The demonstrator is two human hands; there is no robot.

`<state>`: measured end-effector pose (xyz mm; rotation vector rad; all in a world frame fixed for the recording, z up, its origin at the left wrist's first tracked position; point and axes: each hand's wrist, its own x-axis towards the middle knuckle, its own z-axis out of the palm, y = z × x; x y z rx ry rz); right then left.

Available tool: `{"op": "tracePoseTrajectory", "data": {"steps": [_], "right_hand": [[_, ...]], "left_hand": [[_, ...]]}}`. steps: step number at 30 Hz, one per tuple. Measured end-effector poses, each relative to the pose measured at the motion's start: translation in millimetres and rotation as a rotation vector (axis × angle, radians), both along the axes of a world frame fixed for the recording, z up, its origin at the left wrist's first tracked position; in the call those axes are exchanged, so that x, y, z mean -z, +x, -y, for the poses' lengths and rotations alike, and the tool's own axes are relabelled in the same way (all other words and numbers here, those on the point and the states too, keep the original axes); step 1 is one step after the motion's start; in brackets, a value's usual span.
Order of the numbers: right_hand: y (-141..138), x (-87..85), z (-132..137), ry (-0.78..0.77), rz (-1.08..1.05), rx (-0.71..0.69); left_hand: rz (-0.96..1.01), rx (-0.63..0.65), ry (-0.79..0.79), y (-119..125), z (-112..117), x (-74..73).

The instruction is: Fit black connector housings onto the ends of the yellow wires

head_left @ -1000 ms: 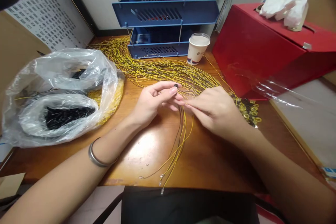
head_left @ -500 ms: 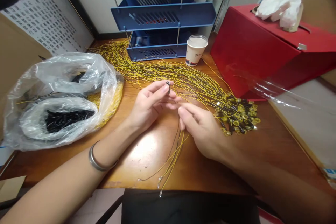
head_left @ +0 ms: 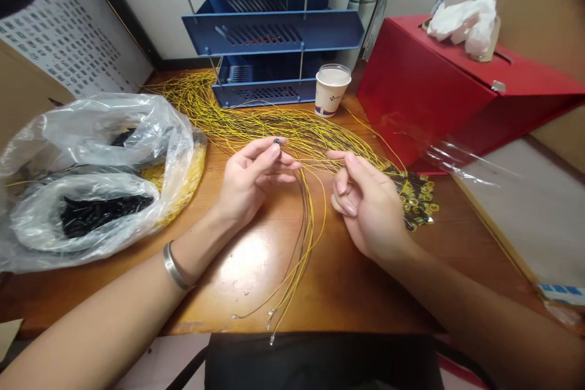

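Observation:
My left hand [head_left: 249, 177] is closed, its thumb and index finger pinching a small black ring-shaped part [head_left: 277, 142]. Several thin yellow and dark wires [head_left: 311, 225] hang from beside its fingers, curving down to small metal-tipped ends at the table's front edge. To the right, my right hand [head_left: 365, 201] is apart from the left, with thumb against index finger and the other fingers curled. Thin yellow strands pass close to its fingertips; whether it grips one is unclear. Behind both hands lies a large bundle of yellow and black wires [head_left: 269, 122], its black-and-yellow connector ends [head_left: 418, 201] heaped at the right.
An open clear plastic bag [head_left: 105, 195] with black pieces and yellow pieces lies at left on the wooden table [head_left: 365, 298]. Blue tiered trays [head_left: 274, 33] stand at the back beside a paper cup [head_left: 331, 91]. A red box [head_left: 434, 91] with tissue on top occupies the right.
My right hand has moved right and slightly up, away from the left hand and the hanging wires. My left hand still pinches the black part. The whole view has shifted slightly.

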<state>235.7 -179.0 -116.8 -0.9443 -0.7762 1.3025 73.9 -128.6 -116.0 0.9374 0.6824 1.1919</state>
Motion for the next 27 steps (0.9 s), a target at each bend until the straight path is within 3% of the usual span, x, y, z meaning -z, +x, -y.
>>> {"op": "tracePoseTrajectory", "data": {"steps": [2,5,7,12,14,19,25,27], "right_hand": [[0.3,1.6,0.1,-0.01,0.026,-0.044],[-3.3,7.8,1.6,-0.028,0.082,-0.148],[-5.2,10.3,2.5,-0.013,0.126,-0.139],[-3.2,7.2,2.4,-0.002,0.138,0.104],[-2.4,7.2,2.4,-0.003,0.135,0.091],[-2.9,12.9,2.7,-0.036,0.276,-0.113],[-2.6,14.2,1.8,0.011,0.21,0.094],[-3.2,14.3,2.7,0.007,0.193,0.106]], "left_hand": [[-0.004,0.06,0.009,-0.3,0.0,1.4],[-0.008,0.257,0.03,0.2,2.9,5.4],[-0.012,0.309,0.041,0.7,4.3,7.2],[-0.023,0.174,0.034,0.7,2.7,6.5],[-0.035,0.171,0.041,1.0,3.0,6.5],[-0.068,0.252,0.09,2.2,6.7,8.8],[-0.002,0.196,0.094,1.1,4.1,8.6],[-0.007,0.204,0.08,1.1,4.3,8.3]]}}
